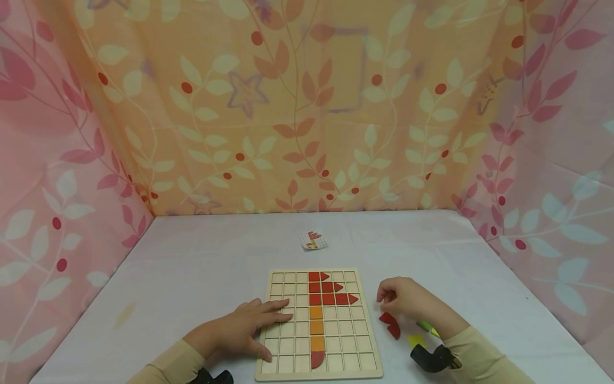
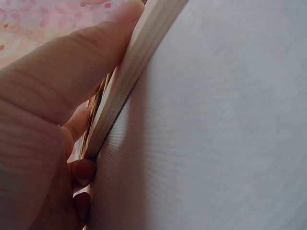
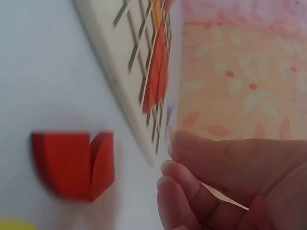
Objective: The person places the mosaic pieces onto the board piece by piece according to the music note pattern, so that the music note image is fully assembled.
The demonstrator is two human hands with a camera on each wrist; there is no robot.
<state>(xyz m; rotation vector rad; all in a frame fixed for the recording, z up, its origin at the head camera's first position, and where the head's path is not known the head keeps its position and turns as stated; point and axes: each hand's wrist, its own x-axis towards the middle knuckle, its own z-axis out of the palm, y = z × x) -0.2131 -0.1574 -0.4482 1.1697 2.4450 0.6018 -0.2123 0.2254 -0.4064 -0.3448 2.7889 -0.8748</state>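
A wooden grid board (image 1: 346, 341) lies on the table. In its grid sit red squares (image 1: 328, 299) in three rows, each ending in a red triangle (image 1: 353, 299). Below them run several orange squares (image 1: 316, 328) and a red rounded piece (image 1: 317, 359). My left hand (image 1: 240, 326) rests on the board's left side with fingers spread; the left wrist view shows the thumb (image 2: 96, 52) at the board's edge. Right of the board, my right hand (image 1: 410, 298) hovers with loosely curled fingers, nothing visible between them. Near it lie red curved pieces (image 3: 67, 165).
A small pattern card (image 1: 314, 240) lies behind the board. Yellow pieces (image 1: 415, 340) and a green piece (image 1: 428, 328) lie beside the right wrist, partly hidden by the arm and its black camera (image 1: 431, 358). Patterned cloth walls (image 1: 307, 133) stand around the white table (image 1: 201, 256).
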